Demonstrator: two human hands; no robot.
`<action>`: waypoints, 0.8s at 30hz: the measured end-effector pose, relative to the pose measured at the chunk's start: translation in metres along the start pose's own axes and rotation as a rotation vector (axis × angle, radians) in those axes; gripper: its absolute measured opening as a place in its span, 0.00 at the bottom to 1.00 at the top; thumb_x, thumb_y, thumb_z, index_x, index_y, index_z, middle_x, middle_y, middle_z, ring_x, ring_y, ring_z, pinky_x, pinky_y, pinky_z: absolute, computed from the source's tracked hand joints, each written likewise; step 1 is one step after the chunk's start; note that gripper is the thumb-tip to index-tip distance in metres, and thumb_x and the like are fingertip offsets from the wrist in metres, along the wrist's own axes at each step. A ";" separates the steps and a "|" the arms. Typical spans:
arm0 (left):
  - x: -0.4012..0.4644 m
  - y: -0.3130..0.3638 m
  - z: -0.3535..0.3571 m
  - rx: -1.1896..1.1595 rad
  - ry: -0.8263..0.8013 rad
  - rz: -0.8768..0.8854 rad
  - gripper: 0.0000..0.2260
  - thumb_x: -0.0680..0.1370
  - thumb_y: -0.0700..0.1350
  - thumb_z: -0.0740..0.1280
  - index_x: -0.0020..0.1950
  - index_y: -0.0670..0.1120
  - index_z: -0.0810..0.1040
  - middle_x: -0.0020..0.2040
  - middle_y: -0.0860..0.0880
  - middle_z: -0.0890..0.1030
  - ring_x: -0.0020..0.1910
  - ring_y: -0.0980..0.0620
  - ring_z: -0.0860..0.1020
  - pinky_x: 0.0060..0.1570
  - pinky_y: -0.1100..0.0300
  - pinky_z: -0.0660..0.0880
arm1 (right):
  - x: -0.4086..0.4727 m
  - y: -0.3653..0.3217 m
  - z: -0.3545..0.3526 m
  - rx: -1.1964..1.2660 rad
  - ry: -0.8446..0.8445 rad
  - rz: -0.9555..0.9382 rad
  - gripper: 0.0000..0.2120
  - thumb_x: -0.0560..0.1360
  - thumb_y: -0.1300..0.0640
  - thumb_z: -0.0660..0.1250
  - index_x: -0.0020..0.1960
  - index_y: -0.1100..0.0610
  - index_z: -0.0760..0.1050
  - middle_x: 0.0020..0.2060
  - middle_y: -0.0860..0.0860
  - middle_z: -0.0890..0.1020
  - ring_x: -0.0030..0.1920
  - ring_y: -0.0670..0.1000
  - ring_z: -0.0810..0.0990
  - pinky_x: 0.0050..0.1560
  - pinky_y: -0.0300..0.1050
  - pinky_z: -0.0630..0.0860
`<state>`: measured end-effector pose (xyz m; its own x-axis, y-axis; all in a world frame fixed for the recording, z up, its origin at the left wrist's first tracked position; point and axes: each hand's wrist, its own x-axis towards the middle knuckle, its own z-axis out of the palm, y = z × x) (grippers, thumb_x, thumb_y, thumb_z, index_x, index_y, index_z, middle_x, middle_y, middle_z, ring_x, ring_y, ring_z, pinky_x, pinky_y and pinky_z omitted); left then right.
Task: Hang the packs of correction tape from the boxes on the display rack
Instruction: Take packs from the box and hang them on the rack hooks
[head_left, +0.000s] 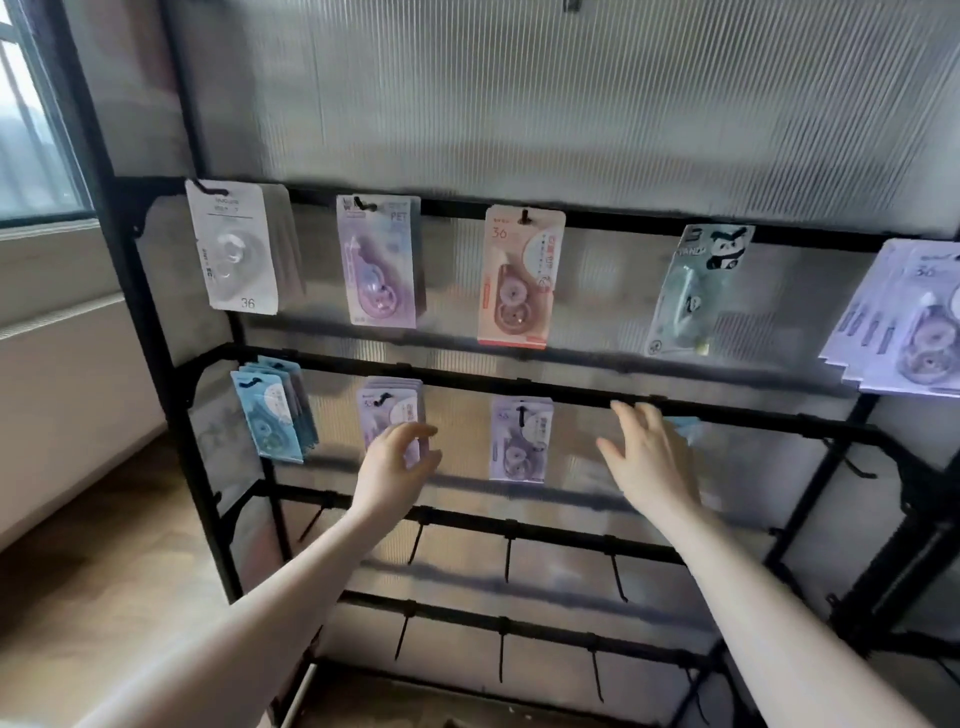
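Packs of correction tape hang on the black display rack (571, 392). The top rail carries a white pack (234, 249), a purple pack (379, 260), a pink pack (519, 275), a teal panda pack (696, 291) and a pale purple stack (909, 322). The second rail holds blue packs (275, 410), a purple stack (392, 402) and a purple pack (519, 441). My left hand (395, 467) hovers in front of the purple stack with fingers loosely curved, gripping nothing. My right hand (649, 457) is spread flat at the second rail, mostly hiding a light blue pack (687, 428).
Two lower rails (519, 530) carry bare black hooks (506, 558). A corrugated translucent panel (571, 104) backs the rack. A window (31, 130) and a pale wall are on the left, above a wooden floor (104, 545). No boxes are in view.
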<state>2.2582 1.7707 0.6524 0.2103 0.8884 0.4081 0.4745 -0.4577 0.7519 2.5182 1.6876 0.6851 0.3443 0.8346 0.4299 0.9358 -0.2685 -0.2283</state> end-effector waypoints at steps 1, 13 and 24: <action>-0.007 0.003 0.009 0.018 -0.003 -0.007 0.12 0.76 0.43 0.67 0.59 0.48 0.76 0.56 0.53 0.76 0.55 0.56 0.71 0.53 0.61 0.67 | -0.006 0.011 0.004 0.000 -0.022 0.001 0.23 0.78 0.51 0.60 0.71 0.56 0.63 0.67 0.57 0.68 0.64 0.57 0.70 0.60 0.52 0.70; -0.095 -0.042 0.116 0.218 -0.157 -0.150 0.16 0.73 0.42 0.69 0.60 0.44 0.76 0.61 0.46 0.76 0.61 0.48 0.72 0.56 0.63 0.63 | -0.093 0.101 0.105 -0.012 -0.324 0.014 0.22 0.78 0.51 0.60 0.70 0.57 0.65 0.64 0.59 0.71 0.61 0.60 0.71 0.58 0.53 0.71; -0.193 -0.212 0.205 0.463 -0.416 -0.258 0.19 0.73 0.48 0.68 0.60 0.41 0.77 0.62 0.42 0.75 0.63 0.42 0.71 0.62 0.51 0.66 | -0.220 0.137 0.289 -0.102 -0.671 0.094 0.22 0.78 0.52 0.59 0.70 0.56 0.63 0.65 0.58 0.69 0.64 0.59 0.69 0.62 0.53 0.66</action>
<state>2.2924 1.7039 0.3082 0.3090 0.9493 -0.0575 0.8515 -0.2492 0.4613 2.5486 1.6059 0.3070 0.3339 0.9143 -0.2291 0.9181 -0.3705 -0.1409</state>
